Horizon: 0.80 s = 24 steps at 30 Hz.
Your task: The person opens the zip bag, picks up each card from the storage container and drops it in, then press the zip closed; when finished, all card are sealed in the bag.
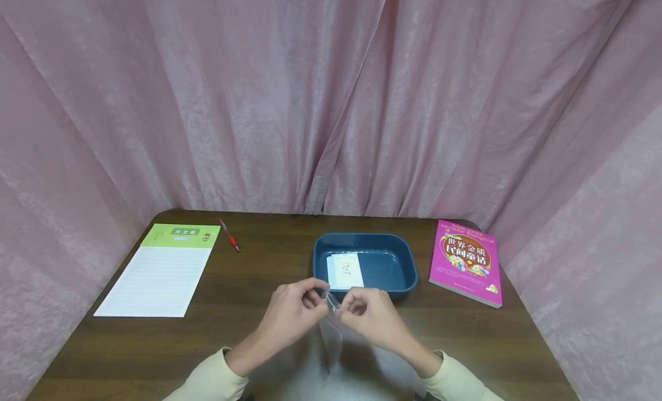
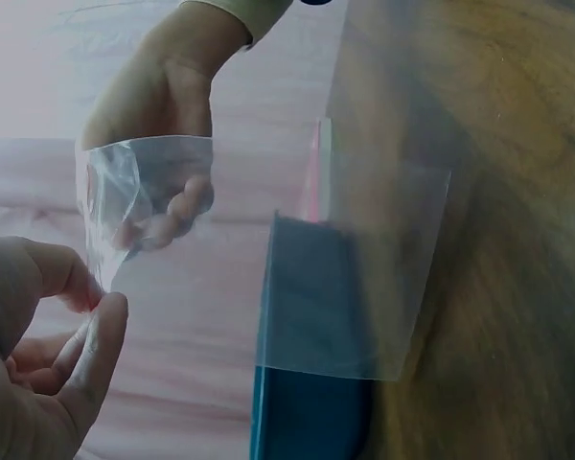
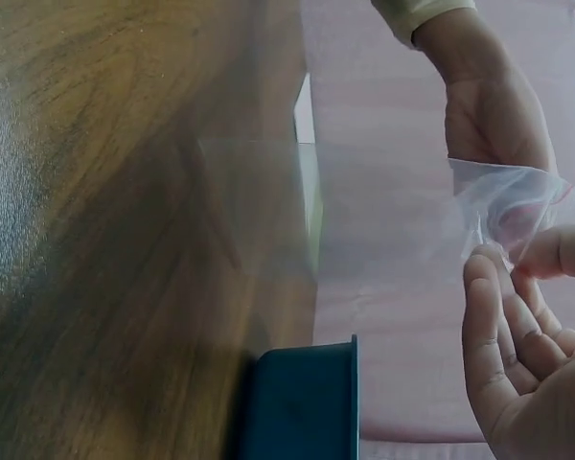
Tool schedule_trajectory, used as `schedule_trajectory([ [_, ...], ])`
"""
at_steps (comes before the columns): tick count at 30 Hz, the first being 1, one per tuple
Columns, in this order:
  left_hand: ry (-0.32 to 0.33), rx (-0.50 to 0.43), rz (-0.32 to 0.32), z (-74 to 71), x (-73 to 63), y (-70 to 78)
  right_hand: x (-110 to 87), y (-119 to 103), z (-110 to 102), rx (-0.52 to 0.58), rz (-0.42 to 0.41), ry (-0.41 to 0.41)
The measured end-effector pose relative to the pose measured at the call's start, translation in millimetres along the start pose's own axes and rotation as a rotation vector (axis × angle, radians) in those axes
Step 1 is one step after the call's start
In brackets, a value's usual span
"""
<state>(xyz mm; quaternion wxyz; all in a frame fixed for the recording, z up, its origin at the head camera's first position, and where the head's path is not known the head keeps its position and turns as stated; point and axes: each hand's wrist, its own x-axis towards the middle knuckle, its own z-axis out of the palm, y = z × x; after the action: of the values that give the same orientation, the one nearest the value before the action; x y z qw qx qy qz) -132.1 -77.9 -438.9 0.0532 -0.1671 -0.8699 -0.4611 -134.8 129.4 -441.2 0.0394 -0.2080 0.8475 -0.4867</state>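
A clear, thin plastic bag [image 1: 332,338] hangs upright between my two hands, in front of the blue tray [image 1: 408,279]. At its top edge, my left hand [image 1: 292,309] pinches one side between thumb and forefinger. The right hand [image 1: 373,317] pinches the other side a short way off, and the film there is creased. In the left wrist view the see-through bag [image 2: 402,259] spreads downward, showing nothing inside, with the tray [image 2: 307,412] behind it. The right wrist view shows the right thumb and fingertips [image 3: 484,273] at the crumpled top edge.
In the tray's left part lie several white cards [image 1: 345,271], the top one with a small drawing. A lined writing pad [image 1: 155,280] with a green header and a red pen [image 1: 229,235] lie at left. At right is a pink book [image 1: 465,263]. Pink curtains [image 1: 258,102] surround the wooden table [image 1: 155,355].
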Motion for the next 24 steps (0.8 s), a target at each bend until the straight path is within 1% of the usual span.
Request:
schedule_trajectory([
  [6,0.009,0.074,0.005,-5.0,-0.4,2.0,1.5,2.3,-5.0,-0.067,0.026,0.111],
  [9,0.003,0.102,0.007,-5.5,-0.4,1.4,2.8,3.8,-6.9,-0.074,0.045,0.14],
  [11,-0.005,0.129,0.019,-4.5,-0.2,0.5,3.5,4.1,-7.2,-0.053,0.05,0.132],
  [13,-0.006,0.161,0.036,-2.9,-0.2,-0.2,4.1,3.9,-6.7,-0.023,0.053,0.106],
  [16,0.015,0.203,0.063,-0.1,-0.1,-1.5,4.4,3.2,-5.2,0.007,0.06,0.067],
  [20,0.045,0.21,0.093,1.9,0.4,-2.8,4.1,1.8,-4.1,0.004,0.057,0.049],
  [24,0.045,0.212,0.097,0.7,0.4,-3.7,3.4,0.9,-4.5,-0.003,0.053,0.051],
])
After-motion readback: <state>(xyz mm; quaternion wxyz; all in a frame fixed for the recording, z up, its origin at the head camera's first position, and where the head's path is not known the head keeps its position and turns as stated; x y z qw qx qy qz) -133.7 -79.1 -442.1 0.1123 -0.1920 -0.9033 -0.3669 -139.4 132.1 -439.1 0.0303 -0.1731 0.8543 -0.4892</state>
